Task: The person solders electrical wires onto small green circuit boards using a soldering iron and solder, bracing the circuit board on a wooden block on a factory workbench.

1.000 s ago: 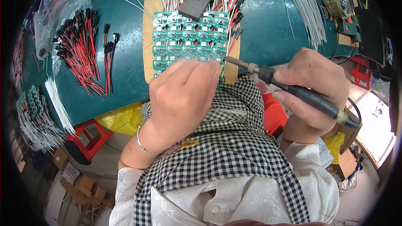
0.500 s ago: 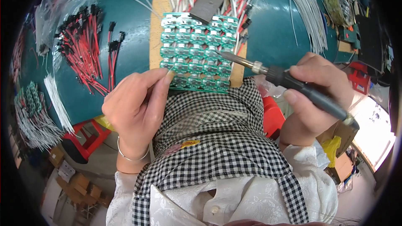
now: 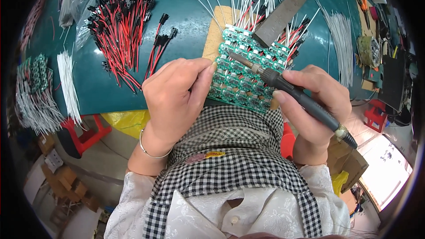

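Soldering iron (image 3: 283, 87) in right hand (image 3: 316, 102), tip on circuit boards (image 3: 245, 73)

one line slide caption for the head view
Right hand holds a soldering iron over green circuit boards; left hand pinches at their edge.

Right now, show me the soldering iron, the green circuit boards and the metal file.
soldering iron (image 3: 283, 85), head view, on its dark grip.
green circuit boards (image 3: 248, 73), head view, middle of panel.
metal file (image 3: 283, 13), head view, mid-blade.

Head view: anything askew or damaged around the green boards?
Nothing looks damaged. The flat grey metal bar lies slantwise across the top of the green circuit boards, apparently as a weight. The right hand holds the soldering iron tip-down on them; the left hand touches their edge.
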The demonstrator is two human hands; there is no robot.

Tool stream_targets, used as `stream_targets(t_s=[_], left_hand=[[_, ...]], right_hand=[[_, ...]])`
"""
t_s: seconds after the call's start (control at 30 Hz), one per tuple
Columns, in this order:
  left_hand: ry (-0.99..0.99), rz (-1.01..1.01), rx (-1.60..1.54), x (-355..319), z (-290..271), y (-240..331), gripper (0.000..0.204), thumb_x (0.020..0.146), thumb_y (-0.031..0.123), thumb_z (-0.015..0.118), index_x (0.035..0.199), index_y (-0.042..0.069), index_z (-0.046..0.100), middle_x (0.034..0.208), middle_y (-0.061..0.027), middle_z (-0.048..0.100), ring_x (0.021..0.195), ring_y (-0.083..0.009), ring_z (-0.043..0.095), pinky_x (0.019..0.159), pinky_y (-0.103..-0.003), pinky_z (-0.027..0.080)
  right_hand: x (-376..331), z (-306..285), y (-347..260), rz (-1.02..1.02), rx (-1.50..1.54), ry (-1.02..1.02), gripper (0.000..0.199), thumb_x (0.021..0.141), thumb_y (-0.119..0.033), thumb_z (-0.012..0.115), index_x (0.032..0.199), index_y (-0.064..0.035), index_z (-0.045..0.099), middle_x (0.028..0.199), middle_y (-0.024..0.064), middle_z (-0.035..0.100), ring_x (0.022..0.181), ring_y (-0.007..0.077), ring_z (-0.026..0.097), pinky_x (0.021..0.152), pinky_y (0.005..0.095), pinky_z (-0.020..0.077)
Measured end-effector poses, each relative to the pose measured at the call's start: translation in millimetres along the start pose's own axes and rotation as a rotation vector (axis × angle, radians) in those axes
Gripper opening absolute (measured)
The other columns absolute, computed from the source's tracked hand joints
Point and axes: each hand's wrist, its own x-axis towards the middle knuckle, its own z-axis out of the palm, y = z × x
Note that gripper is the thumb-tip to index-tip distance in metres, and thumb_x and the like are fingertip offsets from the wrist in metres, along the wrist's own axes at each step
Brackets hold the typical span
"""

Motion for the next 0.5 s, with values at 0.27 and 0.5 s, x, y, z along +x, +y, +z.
stream_targets(t_s=[0.27, 0.5], left_hand=[[-0.016, 0.024, 0.010, 0.0, 5.0, -6.0, 0.011, 0.079, -0.001, 0.075, 0.086, 0.003, 0.067, 0.069, -0.0087, 0.062, 0.060, -0.0249, 0.060, 0.056, -0.035, 0.048], [-0.009, 0.044, 0.039, 1.9, 10.4, -7.6, 0.011, 0.080, 0.000, 0.075, 0.085, 0.003, 0.066, 0.071, -0.0088, 0.063, 0.062, -0.0262, 0.061, 0.057, -0.036, 0.049]], right_hand=[[6.5, 5.9, -1.5, 0.013, -0.056, -0.057, 0.027, 0.070, -0.002, 0.084, 0.093, 0.0012, 0.071, 0.077, 0.0115, 0.072, 0.060, 0.0197, 0.065, 0.054, 0.0283, 0.0497], [7.3, 7.7, -6.0, 0.017, -0.079, -0.067, 0.027, 0.069, -0.002, 0.084, 0.093, 0.0007, 0.071, 0.076, 0.0112, 0.071, 0.060, 0.0212, 0.065, 0.054, 0.0290, 0.0499]])
